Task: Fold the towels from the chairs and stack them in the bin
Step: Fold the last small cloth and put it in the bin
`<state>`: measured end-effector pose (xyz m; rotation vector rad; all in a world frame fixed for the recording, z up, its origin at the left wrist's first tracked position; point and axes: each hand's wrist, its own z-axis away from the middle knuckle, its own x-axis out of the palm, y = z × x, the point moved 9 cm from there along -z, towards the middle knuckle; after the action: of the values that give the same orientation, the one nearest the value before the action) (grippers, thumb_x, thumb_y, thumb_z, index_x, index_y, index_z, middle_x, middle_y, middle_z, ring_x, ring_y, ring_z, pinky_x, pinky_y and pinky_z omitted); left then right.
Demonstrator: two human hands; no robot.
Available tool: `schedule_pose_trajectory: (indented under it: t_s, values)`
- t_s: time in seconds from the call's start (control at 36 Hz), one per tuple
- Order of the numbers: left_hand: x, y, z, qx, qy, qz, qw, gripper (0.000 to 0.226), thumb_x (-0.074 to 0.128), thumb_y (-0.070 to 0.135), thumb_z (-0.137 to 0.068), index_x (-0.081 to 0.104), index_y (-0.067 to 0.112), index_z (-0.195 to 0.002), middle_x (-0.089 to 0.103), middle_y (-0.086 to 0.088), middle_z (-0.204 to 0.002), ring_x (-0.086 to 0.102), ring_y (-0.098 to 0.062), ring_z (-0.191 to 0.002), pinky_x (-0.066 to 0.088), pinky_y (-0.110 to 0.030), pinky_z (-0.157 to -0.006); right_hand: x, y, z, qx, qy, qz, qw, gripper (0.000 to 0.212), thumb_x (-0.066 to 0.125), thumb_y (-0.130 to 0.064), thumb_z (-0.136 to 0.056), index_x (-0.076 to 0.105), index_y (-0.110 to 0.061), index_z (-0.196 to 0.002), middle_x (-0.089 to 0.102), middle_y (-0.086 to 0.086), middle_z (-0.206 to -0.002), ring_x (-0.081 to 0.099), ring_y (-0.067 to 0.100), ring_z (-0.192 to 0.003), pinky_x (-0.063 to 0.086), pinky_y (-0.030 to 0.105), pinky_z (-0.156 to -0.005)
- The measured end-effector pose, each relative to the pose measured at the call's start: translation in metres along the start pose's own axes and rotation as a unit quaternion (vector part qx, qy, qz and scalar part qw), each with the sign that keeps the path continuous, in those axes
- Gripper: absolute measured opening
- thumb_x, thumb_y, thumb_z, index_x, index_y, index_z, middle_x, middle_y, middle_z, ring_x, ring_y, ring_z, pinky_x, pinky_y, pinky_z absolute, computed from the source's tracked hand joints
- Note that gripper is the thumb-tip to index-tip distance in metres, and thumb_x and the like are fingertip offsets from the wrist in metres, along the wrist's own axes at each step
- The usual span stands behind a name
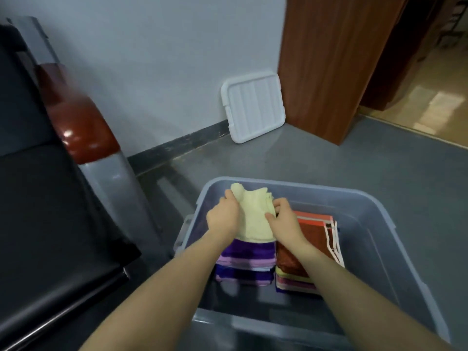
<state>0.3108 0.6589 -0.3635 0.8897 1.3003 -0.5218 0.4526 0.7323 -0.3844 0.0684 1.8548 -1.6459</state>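
Folded pale yellow towel (255,219) sits atop the purple towel stack (247,259) inside the grey bin (374,224). Left hand (222,216) grip pinches its left edge; right hand (285,221) grip pinches its right edge, beside the red towel stack (301,249).

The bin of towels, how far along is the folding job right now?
Done: two stacks of folded towels sit side by side in the bin, a purple stack and a red-topped stack. In hand: the left hand and right hand hold a folded pale yellow towel over the purple stack. Left: setting it down; the visible chair seat shows no towels, though other chairs are out of view.
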Motion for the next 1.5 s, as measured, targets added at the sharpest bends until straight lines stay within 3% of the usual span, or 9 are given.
schedule_pose_trajectory:
  t_s: [0.14,0.25,0.33,0.69,0.86,0.97,1.11,1.42,1.5]
  values:
    - [0.049,-0.012,-0.015,-0.041,-0.069,0.007,0.997,0.033,0.03,0.013,-0.099,0.032,0.006,-0.13,0.048,-0.013,-0.131,0.052,-0.032,-0.115,0.043,-0.041,-0.086,0.026,0.045,-0.017,0.035,-0.059,0.008,0.998,0.041,0.041,0.018,-0.08,0.038,-0.012,-0.107,0.053,-0.004,-0.084,0.053,0.011,-0.074,0.042,0.014,-0.06]
    - [0.091,-0.014,-0.013,-0.015,-0.161,-0.011,0.987,0.05,0.034,0.021,-0.099,0.019,0.01,-0.146,0.034,-0.012,-0.145,0.04,-0.032,-0.127,0.035,-0.041,-0.1,0.058,0.079,-0.024,0.025,-0.156,0.125,0.98,0.05,0.049,0.006,-0.081,0.047,-0.017,-0.125,0.054,0.006,-0.124,0.055,0.027,-0.111,0.043,0.043,-0.096]
    - [0.105,-0.014,-0.005,0.025,-0.184,-0.038,0.982,0.044,0.039,0.022,-0.097,0.03,0.009,-0.139,0.034,-0.012,-0.143,0.037,-0.033,-0.127,0.032,-0.042,-0.103,0.064,0.086,-0.022,0.017,-0.172,0.177,0.969,0.043,0.057,-0.009,-0.087,0.051,-0.02,-0.128,0.049,0.0,-0.136,0.045,0.023,-0.126,0.033,0.044,-0.107]
    - [0.067,0.008,0.038,0.107,-0.153,-0.03,0.982,0.039,0.042,0.029,-0.097,0.044,0.012,-0.133,0.044,-0.01,-0.136,0.04,-0.029,-0.125,0.028,-0.039,-0.104,0.033,0.051,0.032,0.009,-0.133,0.156,0.979,0.021,0.058,-0.014,-0.089,0.062,-0.016,-0.109,0.059,-0.001,-0.094,0.057,0.019,-0.091,0.046,0.033,-0.087]
    - [0.053,0.025,0.089,0.165,-0.168,0.002,0.972,0.029,0.045,0.027,-0.096,0.056,0.007,-0.113,0.055,-0.012,-0.121,0.05,-0.032,-0.111,0.033,-0.036,-0.092,0.016,0.034,0.088,-0.006,-0.166,0.1,0.981,0.014,0.065,-0.014,-0.086,0.06,-0.023,-0.076,0.06,-0.005,-0.069,0.051,0.008,-0.064,0.044,0.027,-0.069]
    - [0.058,0.024,0.132,0.196,-0.243,0.058,0.948,0.011,0.055,0.021,-0.086,0.061,0.013,-0.082,0.066,-0.013,-0.098,0.059,-0.028,-0.089,0.041,-0.03,-0.069,0.015,0.035,0.132,0.009,-0.242,0.089,0.966,0.008,0.073,-0.018,-0.082,0.067,-0.014,-0.084,0.063,0.0,-0.072,0.054,0.01,-0.067,0.044,0.026,-0.068]
    - [0.06,0.021,0.172,0.243,-0.321,0.01,0.915,0.029,0.061,0.033,-0.081,0.068,0.008,-0.095,0.068,-0.011,-0.093,0.061,-0.026,-0.082,0.047,-0.035,-0.067,0.012,0.03,0.169,-0.026,-0.305,0.223,0.926,0.029,0.078,-0.021,-0.076,0.069,-0.012,-0.102,0.067,0.002,-0.092,0.056,0.009,-0.079,0.044,0.022,-0.071]
    - [0.048,0.021,0.156,0.274,-0.194,-0.036,0.941,0.028,0.061,0.035,-0.09,0.066,0.015,-0.108,0.065,-0.006,-0.112,0.059,-0.026,-0.104,0.046,-0.033,-0.081,0.004,0.02,0.159,-0.091,-0.237,0.372,0.893,0.032,0.064,-0.029,-0.088,0.065,-0.028,-0.12,0.065,-0.007,-0.117,0.058,0.015,-0.103,0.034,0.025,-0.073]
    - [0.048,0.023,0.145,0.253,-0.162,-0.045,0.953,0.028,0.056,0.034,-0.092,0.065,0.016,-0.112,0.063,-0.008,-0.117,0.057,-0.028,-0.109,0.045,-0.033,-0.085,0.004,0.022,0.144,-0.095,-0.205,0.401,0.888,0.029,0.061,-0.032,-0.089,0.064,-0.029,-0.118,0.065,-0.002,-0.116,0.057,0.022,-0.109,0.042,0.031,-0.08]
